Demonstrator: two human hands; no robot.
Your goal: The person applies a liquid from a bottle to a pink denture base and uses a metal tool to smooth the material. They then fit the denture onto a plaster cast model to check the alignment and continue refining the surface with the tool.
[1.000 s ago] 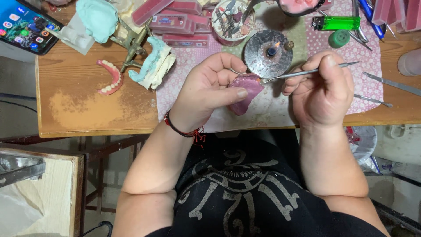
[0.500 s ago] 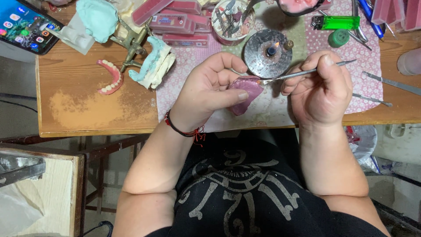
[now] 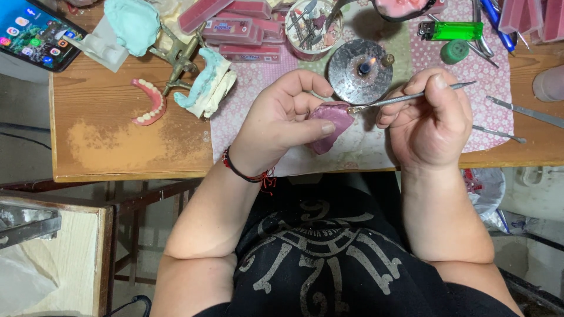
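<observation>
A pink wax plate (image 3: 330, 123), shaped like a palate, is held just above the near edge of a wooden worktop (image 3: 117, 147), over a pink dotted cloth (image 3: 376, 147). The left hand (image 3: 281, 120) grasps it, thumb pressed across its lower face and fingers curled around behind its upper edge; this grip is closed on the plate. The right hand (image 3: 430, 120) pinches a thin metal tool (image 3: 411, 95) like a pen, grip clenched round the shaft, with the tool's tip touching the plate's upper right edge. Just beyond the plate stands a round metal burner (image 3: 359, 73) with a small flame. Farther left on the worktop lie a pink arch of false teeth (image 3: 150, 103) and a pale green plaster cast (image 3: 207, 82). A green lighter (image 3: 449, 29) lies at the far side.
</observation>
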